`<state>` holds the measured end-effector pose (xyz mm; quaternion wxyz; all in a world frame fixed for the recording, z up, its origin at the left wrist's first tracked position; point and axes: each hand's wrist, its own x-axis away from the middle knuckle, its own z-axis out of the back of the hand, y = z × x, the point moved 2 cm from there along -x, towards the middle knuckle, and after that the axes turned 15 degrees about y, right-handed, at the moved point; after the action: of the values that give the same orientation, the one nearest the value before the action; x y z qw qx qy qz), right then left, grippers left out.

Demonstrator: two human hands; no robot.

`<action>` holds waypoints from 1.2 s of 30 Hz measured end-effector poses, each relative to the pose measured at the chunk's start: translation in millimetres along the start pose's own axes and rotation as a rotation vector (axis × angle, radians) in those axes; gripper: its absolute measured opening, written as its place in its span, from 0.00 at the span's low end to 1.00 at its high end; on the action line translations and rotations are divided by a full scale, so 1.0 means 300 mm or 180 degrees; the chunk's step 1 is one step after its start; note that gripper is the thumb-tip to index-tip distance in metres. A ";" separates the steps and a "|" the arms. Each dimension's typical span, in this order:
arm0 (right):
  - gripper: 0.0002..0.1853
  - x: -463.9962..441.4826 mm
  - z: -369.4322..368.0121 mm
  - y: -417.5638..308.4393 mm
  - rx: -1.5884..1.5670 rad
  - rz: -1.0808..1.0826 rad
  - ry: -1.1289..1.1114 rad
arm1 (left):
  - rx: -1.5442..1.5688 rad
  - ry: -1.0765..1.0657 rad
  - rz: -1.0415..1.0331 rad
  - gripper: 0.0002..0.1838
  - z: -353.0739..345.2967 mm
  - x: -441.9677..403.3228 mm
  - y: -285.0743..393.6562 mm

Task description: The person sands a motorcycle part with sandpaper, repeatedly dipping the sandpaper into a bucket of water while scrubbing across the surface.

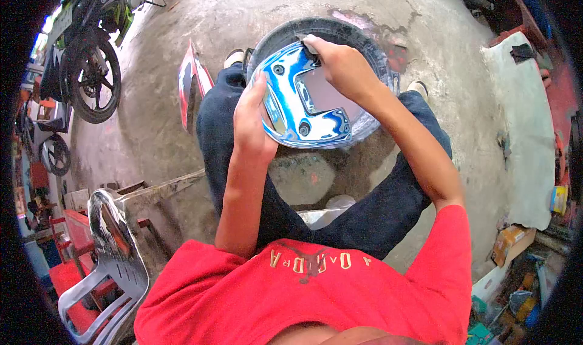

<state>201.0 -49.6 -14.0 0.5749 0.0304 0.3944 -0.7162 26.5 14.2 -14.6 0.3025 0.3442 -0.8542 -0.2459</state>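
Observation:
A glossy blue, white and silver panel (291,105), shaped like a C with two round holes, is held up over a round dark basin (364,41) of cloudy liquid. My left hand (252,117) grips the panel's left edge, thumb along its face. At the panel's top corner, my right hand (334,59) is closed around a small, pale piece of material pressed against the panel; the piece is mostly hidden by the fingers. The basin stands on the floor between my legs.
Left of the basin, a red and white panel (187,84) lies on the concrete floor (158,132). Motorcycles (91,71) stand at the upper left, and a grey plastic chair (121,272) at the lower left. A cardboard box (512,243) sits at the right.

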 end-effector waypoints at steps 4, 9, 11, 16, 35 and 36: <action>0.26 0.084 -0.008 -0.195 -0.0469 0.0979 0.0477 | 0.0177 0.0137 0.0013 0.21 0.017 -0.026 0.008; 0.24 -0.025 -0.004 0.030 0.0213 -0.0327 -0.0019 | -0.0037 0.0034 -0.0041 0.20 0.002 -0.001 0.007; 0.24 0.011 -0.026 0.005 0.0082 0.0399 0.0285 | 0.0057 0.0034 0.0002 0.21 0.012 -0.010 0.011; 0.28 0.034 -0.015 -0.097 -0.0229 0.0407 0.0277 | 0.0057 -0.0005 -0.0160 0.22 0.015 -0.015 0.025; 0.25 0.059 0.000 -0.140 -0.0265 0.1017 0.0623 | -0.0002 0.0031 -0.0114 0.23 0.004 -0.007 0.021; 0.23 0.023 0.011 -0.065 0.0105 0.0289 0.0056 | -0.0040 0.0025 -0.0173 0.23 -0.002 0.004 0.016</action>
<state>183.5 -56.6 -4.6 0.6028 0.0640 0.3858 -0.6955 24.2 16.2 -10.8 0.3012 0.3663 -0.8417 -0.2581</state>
